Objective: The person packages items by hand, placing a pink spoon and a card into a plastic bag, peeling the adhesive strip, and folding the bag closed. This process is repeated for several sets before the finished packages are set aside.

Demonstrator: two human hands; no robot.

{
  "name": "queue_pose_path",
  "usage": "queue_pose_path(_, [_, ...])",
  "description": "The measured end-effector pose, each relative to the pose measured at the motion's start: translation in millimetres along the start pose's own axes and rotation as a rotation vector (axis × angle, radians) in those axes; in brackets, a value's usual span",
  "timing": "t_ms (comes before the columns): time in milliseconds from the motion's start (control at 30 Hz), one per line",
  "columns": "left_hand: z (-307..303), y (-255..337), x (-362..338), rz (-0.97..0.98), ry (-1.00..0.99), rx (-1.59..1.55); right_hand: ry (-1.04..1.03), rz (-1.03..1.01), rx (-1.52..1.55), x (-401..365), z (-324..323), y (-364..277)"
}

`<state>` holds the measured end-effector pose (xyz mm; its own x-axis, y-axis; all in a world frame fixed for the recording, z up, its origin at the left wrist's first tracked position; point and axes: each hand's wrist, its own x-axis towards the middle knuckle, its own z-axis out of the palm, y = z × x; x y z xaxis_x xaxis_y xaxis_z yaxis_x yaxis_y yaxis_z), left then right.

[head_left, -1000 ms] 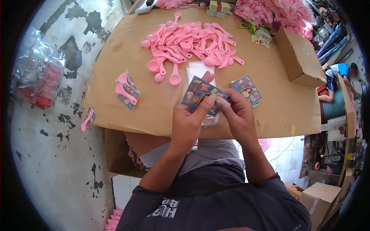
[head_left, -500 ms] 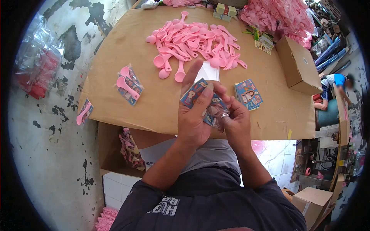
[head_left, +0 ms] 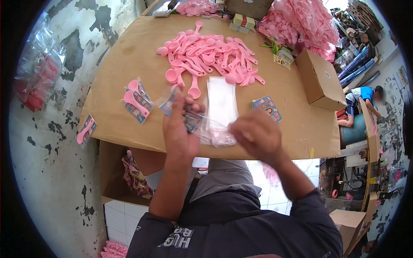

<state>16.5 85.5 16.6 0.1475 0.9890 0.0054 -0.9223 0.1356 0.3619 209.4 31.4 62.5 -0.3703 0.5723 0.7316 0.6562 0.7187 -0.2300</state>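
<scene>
- My left hand (head_left: 175, 133) grips a film-wrapped blue printed card (head_left: 192, 123), left of the flat white-and-clear plastic pouch stack (head_left: 221, 99).
- My right hand (head_left: 257, 134), blurred, curls its fingers at that stack's right edge; I can't tell whether they pinch anything.
- I seem to be closing up the card; the next move calls for holding it flat.

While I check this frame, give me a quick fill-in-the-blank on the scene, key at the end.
1. The spoons heaped on the table are ____ in colour.
2. The spoon heap lies to the ____ of the cardboard box.
3. The left hand holds a blue card, while the card stack lies nearer the ____ hand.

Missing words: pink; left; right.
</scene>
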Motion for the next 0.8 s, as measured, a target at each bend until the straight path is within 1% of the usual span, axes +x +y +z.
queue_pose_path(33, [-2, 4, 2, 0.035, 0.066, -0.009, -0.004, 0.006, -0.067, 5, -6, 18])
queue_pose_path(67, [-4, 7, 2, 0.069, 0.133, -0.019, -0.01, 0.252, -0.028, 12, -12, 37])
queue_pose_path(100, [-7, 8, 2, 0.08, 0.137, -0.025, -0.014, 0.497, 0.013, 20, -17, 58])
queue_pose_path(167, [-3, 4, -3, 0.081, 0.123, 0.0, -0.182, 0.906, 0.023, 28, -22, 114])
queue_pose_path(200, [0, 2, -5, 0.092, 0.114, 0.023, -0.17, 0.902, 0.021, 30, -15, 129])
queue_pose_path(267, [7, -4, -9, 0.106, 0.078, 0.06, -0.396, 0.908, -0.242, 30, 0, 151])
queue_pose_path(300, [9, -8, -11, 0.116, 0.052, 0.094, -0.391, 0.908, -0.243, 27, 6, 160])
queue_pose_path(367, [11, -12, -12, 0.137, 0.051, 0.118, -0.439, 0.81, -0.33, 21, 16, 173])
queue_pose_path(400, [11, -13, -12, 0.158, 0.053, 0.141, -0.442, 0.81, -0.33, 19, 16, 179])
queue_pose_path(467, [8, -12, -10, 0.178, 0.058, 0.134, -0.365, 1.019, 0.076, 12, 7, 191])
queue_pose_path(500, [6, -11, -8, 0.197, 0.057, 0.13, -0.371, 1.024, 0.076, 5, 0, 195])
queue_pose_path(567, [-1, -10, -1, 0.2, 0.069, 0.099, -0.253, 0.928, 0.019, -6, -12, 203])
queue_pose_path(633, [-6, -10, 8, 0.206, 0.091, 0.073, -0.163, 0.786, -0.197, 1, -32, 169])
queue_pose_path(700, [-11, -8, 18, 0.298, 0.031, 0.087, -0.103, 0.835, 0.046, 11, -50, 118])
queue_pose_path(733, [-8, -6, 19, 0.301, 0.058, 0.102, -0.141, 0.878, 0.226, 8, -55, 96])
queue_pose_path(767, [1, -7, 22, 0.345, 0.087, 0.085, -0.175, 0.915, 0.406, 2, -60, 77])
queue_pose_path(800, [6, -6, 25, 0.387, 0.109, 0.068, -0.225, 1.006, 0.492, -3, -62, 52])
